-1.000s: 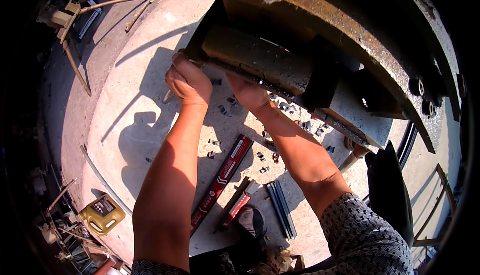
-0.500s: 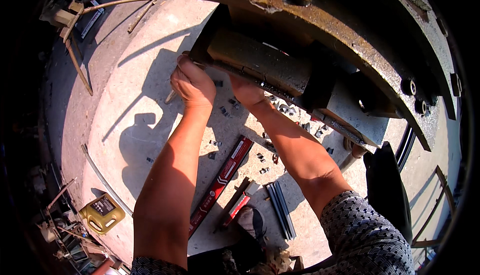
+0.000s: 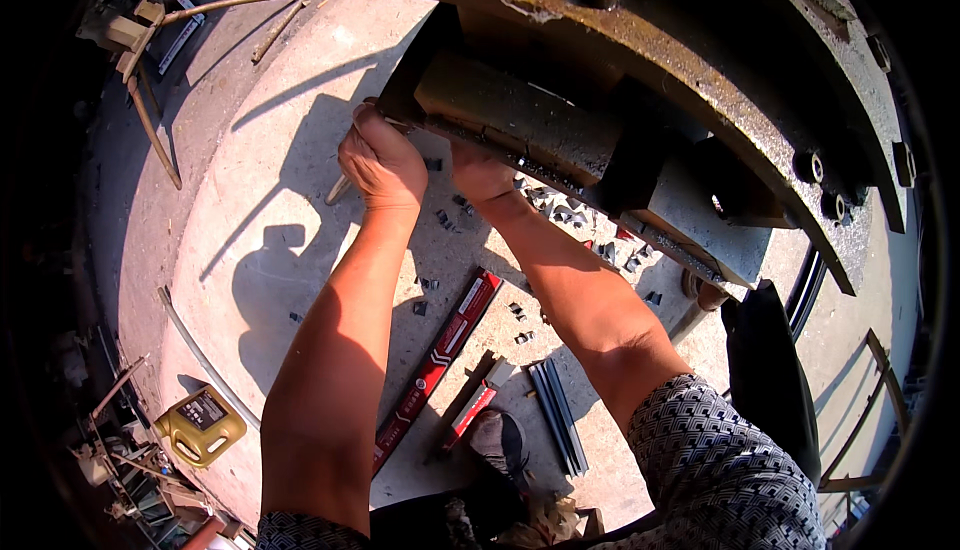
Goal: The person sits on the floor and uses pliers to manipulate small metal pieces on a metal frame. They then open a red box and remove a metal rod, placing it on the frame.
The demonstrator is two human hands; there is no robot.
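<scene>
Grip: left hand (image 3: 385, 158) curled, right hand (image 3: 485, 174) part hidden, at a dark block (image 3: 515, 110)

Clock taken from the centre of the view.

Curved metal frame (image 3: 690, 70), rust-brown, bolted: between 1 and 2 o'clock, above the concrete floor (image 3: 205, 295).

Dark block, long, set in the frame: just past 12 o'clock. Long axis from 10 to 4 o'clock; no distinct front end shows. Left hand closed in at its 10 o'clock end, right hand beneath its lower edge; what either holds cannot be told, fingertips being out of sight.

Progress, by judgement: the block looks seated and handling at its underside under way; what is finished or left there is hidden.

Long red box (image 3: 440, 370): between 6 and 7 o'clock, axis 1 to 7.

Gold jug (image 3: 205, 428): 8 o'clock, on the floor.

Dark strips (image 3: 558, 418), side by side: 5 o'clock, axis 11 to 5.

Bent metal pieces (image 3: 565, 212), many, loose: densest near 2 o'clock; parts or waste, cannot tell.
</scene>
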